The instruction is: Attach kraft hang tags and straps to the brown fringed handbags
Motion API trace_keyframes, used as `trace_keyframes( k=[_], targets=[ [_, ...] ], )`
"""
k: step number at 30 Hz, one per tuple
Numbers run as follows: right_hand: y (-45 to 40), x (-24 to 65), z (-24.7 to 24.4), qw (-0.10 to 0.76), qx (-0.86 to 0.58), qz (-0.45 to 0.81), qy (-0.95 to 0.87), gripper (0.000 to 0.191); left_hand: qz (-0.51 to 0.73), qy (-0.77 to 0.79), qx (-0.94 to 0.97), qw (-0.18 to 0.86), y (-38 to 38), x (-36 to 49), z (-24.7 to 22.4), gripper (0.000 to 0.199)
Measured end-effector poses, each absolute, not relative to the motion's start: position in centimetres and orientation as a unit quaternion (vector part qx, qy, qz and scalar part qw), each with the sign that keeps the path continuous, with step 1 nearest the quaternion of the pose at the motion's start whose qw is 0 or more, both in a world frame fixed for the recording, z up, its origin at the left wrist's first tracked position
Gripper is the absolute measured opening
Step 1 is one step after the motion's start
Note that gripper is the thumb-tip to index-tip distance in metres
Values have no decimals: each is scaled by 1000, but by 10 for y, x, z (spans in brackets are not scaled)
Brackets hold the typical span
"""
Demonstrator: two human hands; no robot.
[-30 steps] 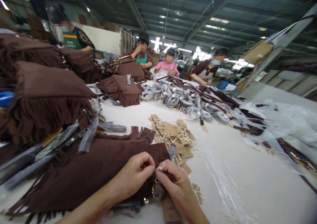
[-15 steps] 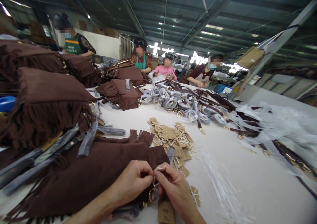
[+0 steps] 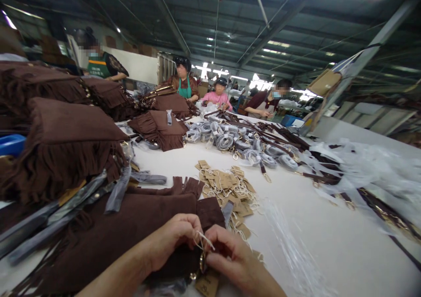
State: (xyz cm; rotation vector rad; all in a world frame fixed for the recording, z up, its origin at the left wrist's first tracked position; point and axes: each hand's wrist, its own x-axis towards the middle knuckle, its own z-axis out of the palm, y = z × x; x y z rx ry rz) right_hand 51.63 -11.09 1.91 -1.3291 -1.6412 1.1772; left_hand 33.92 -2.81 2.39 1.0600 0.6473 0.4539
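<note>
A dark brown fringed bag point(image 3: 131, 231) lies flat on the table under my forearms. My left hand point(image 3: 179, 240) is closed in a pinch at one side of a looped white string point(image 3: 204, 241), its fingertips partly hidden. My right hand point(image 3: 232, 257) pinches the other side of the string, thumb beside a gold metal ring point(image 3: 201, 262) at the bag's edge. Below the ring hangs a brown cardboard tag point(image 3: 208, 284), partly covered by my right hand. Just beyond my hands lies a heap of similar tags point(image 3: 226, 183) with white strings.
More fringed bags point(image 3: 75, 121) are piled at the left. Coiled straps in grey wrapping point(image 3: 225, 140) lie across the middle. Clear plastic strands point(image 3: 289, 240) and crumpled plastic sheeting point(image 3: 381, 170) are on the right. Several co-workers, one in a pink top point(image 3: 217, 99), are beyond the table.
My hands have drawn slightly apart, and the string loop now shows between them. The hanging tag has shifted left, and the gold ring stands more in view.
</note>
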Motion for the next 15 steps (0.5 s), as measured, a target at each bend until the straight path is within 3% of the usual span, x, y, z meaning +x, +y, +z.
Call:
trace_keyframes(
  k=[8, 15],
  targets=[
    [-122, 523, 29, 227, -443, 364, -787, 40, 225, 271, 400, 846, -22, 337, 16, 12],
    [-116, 515, 30, 140, -483, 235, -832, 41, 225, 262, 358, 868, -17, 333, 15, 18]
  ],
)
